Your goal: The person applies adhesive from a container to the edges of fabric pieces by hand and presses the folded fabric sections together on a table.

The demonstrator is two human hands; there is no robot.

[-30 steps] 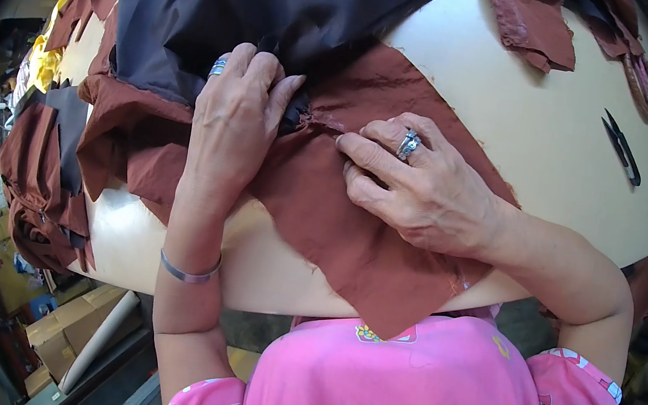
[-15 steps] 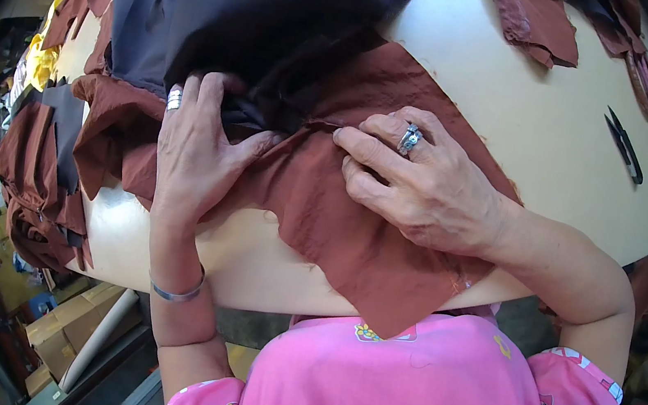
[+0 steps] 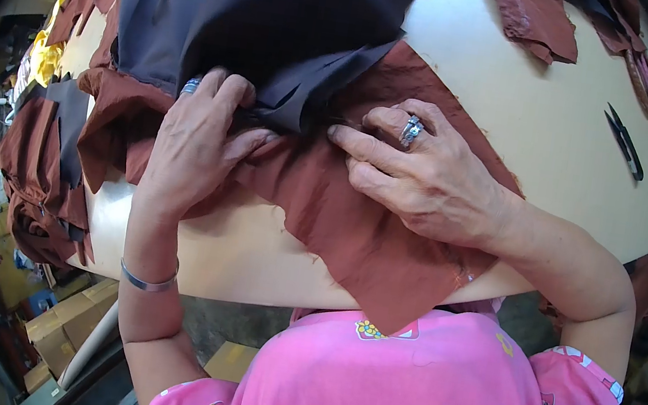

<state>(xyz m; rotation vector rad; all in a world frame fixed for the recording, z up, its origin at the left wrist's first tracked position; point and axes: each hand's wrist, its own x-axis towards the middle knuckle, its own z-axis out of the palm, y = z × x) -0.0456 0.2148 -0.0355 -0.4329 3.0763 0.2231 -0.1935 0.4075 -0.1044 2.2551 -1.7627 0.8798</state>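
A large black cloth [image 3: 283, 23] lies bunched over a reddish-brown cloth [image 3: 383, 252] on the table. My left hand [image 3: 196, 139], with a ring and a metal bracelet, has its fingers curled on the near edge of the black cloth, its thumb by the brown one. To the right, my right hand [image 3: 428, 171] rests on the brown cloth, thumb and fingers pinched at its upper part beside the black fold. The fingertips of both hands are partly hidden by cloth. One pointed corner of the brown cloth hangs over the table's front edge.
Thread snips [image 3: 624, 143] lie on the pale table [image 3: 489, 85] at the right. Brown cloth pieces [image 3: 536, 21] are at the back, and a pile of brown and black cloth [image 3: 42, 171] hangs at the left edge. Cardboard boxes [image 3: 71, 324] stand below on the left.
The black cloth's near edge has flopped toward me and right, over part of the brown cloth. My left fingers have curled in and its wrist has swung left. My right hand has barely moved.
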